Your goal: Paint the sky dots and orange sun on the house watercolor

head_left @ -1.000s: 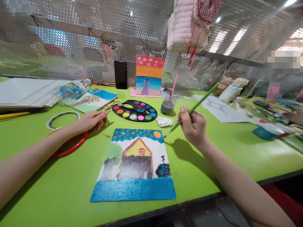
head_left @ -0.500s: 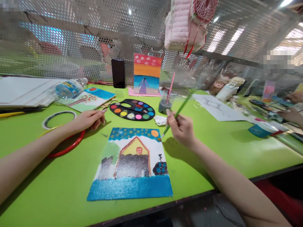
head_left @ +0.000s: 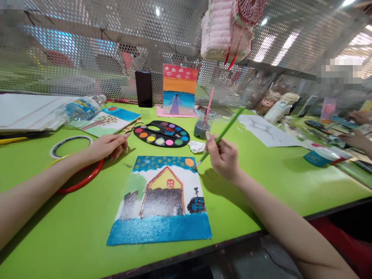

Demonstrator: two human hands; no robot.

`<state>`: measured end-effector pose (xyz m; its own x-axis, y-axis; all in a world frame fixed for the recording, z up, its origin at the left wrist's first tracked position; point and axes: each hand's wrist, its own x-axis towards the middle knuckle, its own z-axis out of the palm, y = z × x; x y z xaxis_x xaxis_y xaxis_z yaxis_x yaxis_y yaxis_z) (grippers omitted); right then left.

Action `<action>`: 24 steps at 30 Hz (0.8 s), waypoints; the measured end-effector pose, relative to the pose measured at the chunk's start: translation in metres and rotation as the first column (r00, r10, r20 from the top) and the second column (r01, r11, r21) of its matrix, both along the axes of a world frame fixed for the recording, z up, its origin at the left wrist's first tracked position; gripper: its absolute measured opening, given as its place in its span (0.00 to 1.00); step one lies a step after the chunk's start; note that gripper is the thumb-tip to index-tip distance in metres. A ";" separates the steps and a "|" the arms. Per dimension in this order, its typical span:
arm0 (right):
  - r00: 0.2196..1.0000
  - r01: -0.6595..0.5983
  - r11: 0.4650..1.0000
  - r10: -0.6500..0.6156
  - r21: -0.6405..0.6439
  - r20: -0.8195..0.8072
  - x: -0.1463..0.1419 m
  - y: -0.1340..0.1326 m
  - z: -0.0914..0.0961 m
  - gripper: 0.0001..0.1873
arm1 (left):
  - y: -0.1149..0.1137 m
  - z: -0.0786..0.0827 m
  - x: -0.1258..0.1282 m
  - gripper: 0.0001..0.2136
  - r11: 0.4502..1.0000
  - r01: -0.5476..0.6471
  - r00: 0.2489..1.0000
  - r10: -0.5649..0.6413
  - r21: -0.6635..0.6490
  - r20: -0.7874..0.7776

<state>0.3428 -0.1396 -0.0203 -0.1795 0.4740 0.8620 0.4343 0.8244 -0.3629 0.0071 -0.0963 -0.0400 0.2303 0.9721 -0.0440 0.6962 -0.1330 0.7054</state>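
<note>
A painting of a yellow house over blue water (head_left: 161, 201) lies flat on the green table (head_left: 261, 182) in front of me. My right hand (head_left: 223, 157) pinches a green paintbrush (head_left: 222, 135), whose tip rests at the painting's upper right corner beside an orange sun. My left hand (head_left: 109, 146) lies loosely curled on the table, left of the painting, holding nothing, its wrist over a red ring (head_left: 83, 180). A black paint palette (head_left: 162, 134) with coloured wells sits just beyond the painting.
A cup of grey water with a pink brush (head_left: 203, 126), a crumpled tissue (head_left: 196, 146), a lying water bottle (head_left: 80, 109), a tape roll (head_left: 69, 145), a propped painting (head_left: 179, 90) and a dark phone (head_left: 143, 88) stand behind. Another person's hands (head_left: 356, 137) work at far right.
My right hand has moved left and down, bringing the brush tip from off the paper onto the painting's upper right corner. The left hand has stayed put.
</note>
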 end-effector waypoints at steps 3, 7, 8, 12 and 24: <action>1.000 -0.015 1.000 0.014 -0.012 -0.005 0.000 0.000 -0.001 0.18 | -0.001 0.001 0.001 0.21 1.000 -0.016 1.000 0.016 -0.012 0.002; 1.000 -0.008 0.999 0.008 -0.042 0.008 -0.002 -0.001 -0.002 0.18 | -0.002 0.002 0.002 0.21 0.999 -0.028 1.000 0.028 -0.026 0.000; 1.000 0.005 0.999 -0.004 -0.041 0.006 -0.002 -0.001 -0.002 0.18 | -0.003 0.002 0.002 0.21 0.999 -0.024 1.000 0.024 -0.028 0.002; 1.000 0.002 0.999 -0.003 -0.046 -0.026 0.000 -0.002 0.000 0.19 | -0.001 -0.001 0.000 0.22 1.000 -0.018 1.000 0.018 -0.022 0.006; 0.965 -0.160 0.959 0.102 -0.232 -0.243 -0.003 -0.001 -0.007 0.17 | 0.003 -0.007 -0.003 0.23 1.000 -0.016 1.000 0.016 0.005 -0.004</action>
<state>0.3398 -0.1410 -0.0270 -0.0684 0.6630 0.7455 0.2110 0.7399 -0.6388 0.0045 -0.0932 -0.0470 0.2142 0.9760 -0.0403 0.7013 -0.1249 0.7018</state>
